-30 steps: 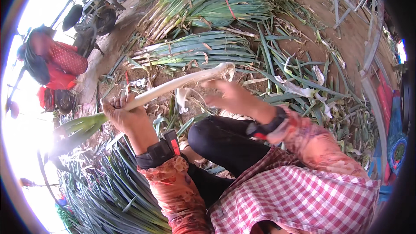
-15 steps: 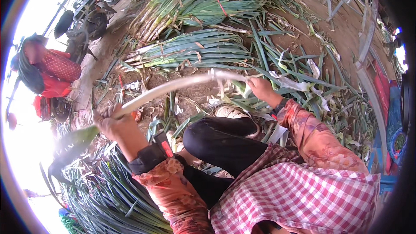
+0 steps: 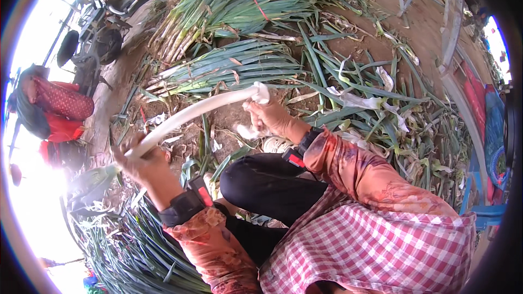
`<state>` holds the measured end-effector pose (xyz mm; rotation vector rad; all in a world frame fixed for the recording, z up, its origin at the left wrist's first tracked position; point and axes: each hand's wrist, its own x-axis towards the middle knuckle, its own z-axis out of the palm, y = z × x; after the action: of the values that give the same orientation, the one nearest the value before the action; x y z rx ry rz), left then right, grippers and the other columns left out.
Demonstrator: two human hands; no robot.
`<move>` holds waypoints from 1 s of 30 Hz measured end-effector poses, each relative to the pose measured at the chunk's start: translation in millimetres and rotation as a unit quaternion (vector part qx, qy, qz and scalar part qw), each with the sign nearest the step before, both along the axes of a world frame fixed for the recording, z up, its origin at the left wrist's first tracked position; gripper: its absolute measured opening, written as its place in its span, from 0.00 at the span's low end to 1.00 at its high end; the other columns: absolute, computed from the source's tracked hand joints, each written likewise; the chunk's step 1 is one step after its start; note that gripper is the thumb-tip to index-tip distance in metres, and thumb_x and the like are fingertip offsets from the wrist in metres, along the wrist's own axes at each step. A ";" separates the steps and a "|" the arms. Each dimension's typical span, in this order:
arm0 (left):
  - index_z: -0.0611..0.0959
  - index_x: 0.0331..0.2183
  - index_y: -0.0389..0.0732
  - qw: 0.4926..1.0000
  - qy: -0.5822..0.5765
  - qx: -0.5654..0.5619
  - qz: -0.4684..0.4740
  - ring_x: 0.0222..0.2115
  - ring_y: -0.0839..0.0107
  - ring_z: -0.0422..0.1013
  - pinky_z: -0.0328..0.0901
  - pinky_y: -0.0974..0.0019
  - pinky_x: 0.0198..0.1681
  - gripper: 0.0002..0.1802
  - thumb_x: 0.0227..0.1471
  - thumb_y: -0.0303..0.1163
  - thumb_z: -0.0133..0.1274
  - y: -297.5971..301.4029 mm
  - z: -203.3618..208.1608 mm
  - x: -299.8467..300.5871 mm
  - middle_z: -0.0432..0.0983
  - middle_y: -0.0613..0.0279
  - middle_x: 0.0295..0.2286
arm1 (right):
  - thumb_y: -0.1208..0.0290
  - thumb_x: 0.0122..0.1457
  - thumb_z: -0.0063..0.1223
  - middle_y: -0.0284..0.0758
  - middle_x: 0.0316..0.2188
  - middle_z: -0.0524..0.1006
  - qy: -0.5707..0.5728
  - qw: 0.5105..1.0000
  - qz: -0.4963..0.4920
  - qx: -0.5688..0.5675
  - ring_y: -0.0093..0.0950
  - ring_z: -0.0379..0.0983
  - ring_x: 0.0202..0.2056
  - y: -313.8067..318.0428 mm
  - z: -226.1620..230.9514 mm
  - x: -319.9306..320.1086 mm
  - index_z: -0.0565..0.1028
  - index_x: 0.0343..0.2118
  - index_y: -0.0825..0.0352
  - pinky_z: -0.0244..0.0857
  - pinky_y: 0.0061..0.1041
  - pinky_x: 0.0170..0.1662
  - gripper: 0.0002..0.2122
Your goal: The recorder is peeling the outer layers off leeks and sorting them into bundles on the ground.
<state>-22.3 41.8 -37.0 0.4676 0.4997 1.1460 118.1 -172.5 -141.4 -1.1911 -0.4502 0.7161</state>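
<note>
A long green onion (image 3: 199, 110) arches across my front, its white shaft bare and its blurred green leaves trailing at the left. My left hand (image 3: 143, 161) is closed around it where the white meets the green. At the stalk's right end, my right hand (image 3: 271, 117) has its fingers curled just beneath the root tip. A pale strip of onion skin (image 3: 250, 131), smeared by motion, hangs at those fingers. Whether the right fingertips also touch the stalk cannot be made out.
Beyond my hands lie a loose row of green onions (image 3: 234, 65) and a tied bundle (image 3: 239, 8). Another pile (image 3: 141, 245) is beside my left arm. Peeled leaves (image 3: 365, 100) litter the ground at right. A metal frame (image 3: 463, 103) and a parked motorbike (image 3: 101, 43) flank the area.
My right hand has moved left and slightly down, from beyond the stalk's right end to just under it. The left hand still grips the stalk, slightly farther left.
</note>
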 end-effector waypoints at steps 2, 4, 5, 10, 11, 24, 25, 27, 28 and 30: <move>0.63 0.18 0.43 0.995 0.077 -0.001 0.070 0.14 0.75 0.62 0.61 0.71 0.18 0.15 0.47 0.42 0.45 -25.1 8.8 21.2 0.61 0.67 0.13 | 0.66 0.49 0.49 0.31 0.14 0.68 -0.229 0.972 -0.039 -0.048 0.25 0.64 0.14 5.0 5.7 -8.3 0.67 0.32 0.67 0.60 0.23 0.18 0.11; 0.61 0.18 0.44 0.997 -0.067 -0.027 -0.009 0.10 0.79 0.55 0.55 0.76 0.11 0.14 0.49 0.38 0.42 -3.4 0.5 10.1 0.54 0.70 0.11 | 0.65 0.48 0.49 0.33 0.12 0.68 -0.371 0.926 -0.037 -0.059 0.30 0.65 0.13 -4.2 1.8 -6.4 0.68 0.32 0.67 0.61 0.26 0.19 0.11; 0.61 0.18 0.44 0.998 -0.064 -0.029 -0.005 0.10 0.79 0.55 0.55 0.76 0.11 0.14 0.49 0.38 0.42 -5.9 4.5 7.5 0.54 0.70 0.11 | 0.65 0.48 0.49 0.33 0.11 0.69 -0.427 0.902 -0.026 -0.056 0.32 0.66 0.13 -10.4 -1.4 -4.2 0.68 0.31 0.67 0.61 0.27 0.20 0.12; 0.59 0.16 0.45 0.999 -0.010 -0.031 -0.013 0.08 0.82 0.49 0.50 0.78 0.08 0.15 0.49 0.35 0.41 -22.1 16.6 12.1 0.51 0.73 0.11 | 0.68 0.42 0.50 0.39 0.17 0.71 -0.384 0.861 0.044 -0.331 0.36 0.69 0.21 -61.9 -4.4 6.1 0.72 0.25 0.63 0.62 0.29 0.25 0.07; 0.59 0.16 0.46 0.998 0.026 -0.053 -0.012 0.08 0.83 0.49 0.49 0.78 0.08 0.15 0.49 0.35 0.41 -30.4 18.5 19.3 0.51 0.74 0.10 | 0.68 0.42 0.50 0.39 0.17 0.71 -0.383 0.861 0.044 -0.333 0.36 0.69 0.21 -67.6 -7.6 10.0 0.72 0.25 0.63 0.62 0.29 0.25 0.07; 0.62 0.15 0.45 0.980 -0.062 0.122 -0.146 0.07 0.79 0.51 0.52 0.76 0.10 0.10 0.45 0.26 0.36 22.1 40.7 -34.7 0.53 0.72 0.08 | 0.65 0.38 0.52 0.45 0.23 0.72 -0.389 0.682 -0.143 -0.603 0.39 0.70 0.27 -315.5 -111.1 47.8 0.72 0.27 0.69 0.63 0.34 0.31 0.14; 0.62 0.15 0.45 0.990 0.006 0.118 -0.083 0.07 0.80 0.51 0.51 0.76 0.09 0.10 0.46 0.28 0.39 9.2 37.8 -29.0 0.53 0.72 0.08 | 0.62 0.33 0.56 0.45 0.22 0.72 -0.293 0.657 -0.042 -0.693 0.40 0.69 0.27 -333.0 -98.5 46.8 0.72 0.26 0.70 0.62 0.34 0.31 0.18; 0.62 0.17 0.44 0.995 0.052 0.066 -0.049 0.07 0.80 0.50 0.50 0.74 0.09 0.11 0.46 0.31 0.43 -27.9 39.1 2.0 0.52 0.72 0.08 | 0.62 0.27 0.59 0.45 0.24 0.73 -0.280 0.615 0.087 -0.732 0.39 0.70 0.27 -330.6 -90.2 54.4 0.72 0.28 0.69 0.63 0.32 0.33 0.21; 0.62 0.17 0.44 0.996 0.030 0.015 -0.085 0.07 0.80 0.50 0.50 0.74 0.09 0.12 0.45 0.32 0.45 -42.7 39.5 13.2 0.53 0.72 0.09 | 0.62 0.26 0.59 0.44 0.24 0.73 -0.270 0.578 0.129 -0.759 0.39 0.70 0.27 -307.4 -70.7 52.9 0.73 0.28 0.69 0.63 0.31 0.33 0.22; 0.62 0.18 0.44 0.990 0.074 0.052 -0.108 0.07 0.80 0.50 0.49 0.74 0.09 0.11 0.46 0.32 0.45 -71.0 44.1 27.6 0.53 0.71 0.09 | 0.62 0.34 0.54 0.41 0.25 0.72 -0.299 0.615 0.109 -0.721 0.34 0.69 0.28 -254.1 -47.0 62.5 0.71 0.31 0.70 0.62 0.28 0.34 0.20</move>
<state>5.2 -29.3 7.1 0.6850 0.5054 0.9358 180.6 -426.6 -188.4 -3.0379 -0.5548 0.8595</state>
